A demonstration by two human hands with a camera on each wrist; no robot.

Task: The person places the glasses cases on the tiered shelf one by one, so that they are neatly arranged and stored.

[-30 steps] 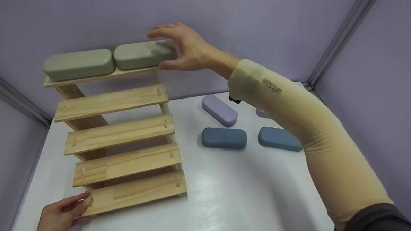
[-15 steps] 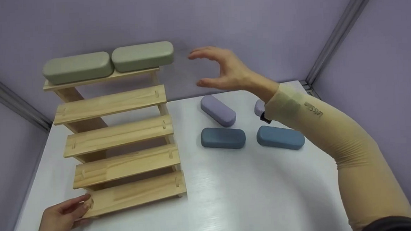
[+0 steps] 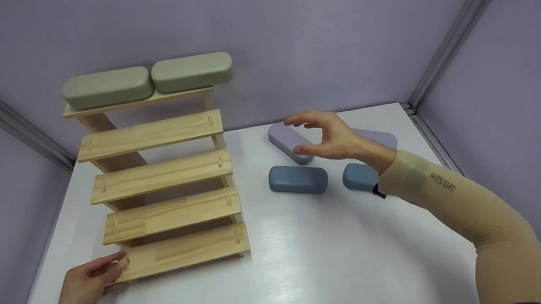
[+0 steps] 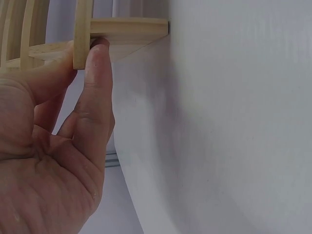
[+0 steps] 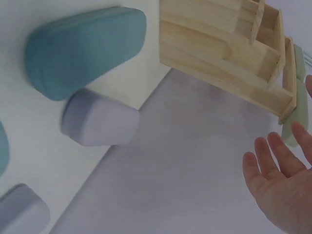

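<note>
My left hand (image 3: 88,281) pinches the left end of the lowest step of a stepped wooden rack (image 3: 183,252). In the left wrist view, the thumb and fingers lie on either side of that board (image 4: 82,34). Over the table, my right hand (image 3: 332,134) holds nothing, its thumb and fingers spread apart. It overlaps a lilac glasses case (image 3: 284,137) in the head view. A second lilac glasses case (image 3: 379,137) lies partly behind the right wrist. Two sage-green glasses cases (image 3: 108,86) sit end to end on the rack's top step.
A blue glasses case (image 3: 298,179) lies in front of the lilac one, right of the rack. Another blue glasses case (image 3: 358,175) is partly covered by the right forearm. The white table (image 3: 311,260) meets lilac walls (image 3: 329,44) at the back and sides.
My right hand has left the right-hand green case on the top step and moved right and down to the lilac case, fingers still spread. The left hand keeps its hold on the rack.
</note>
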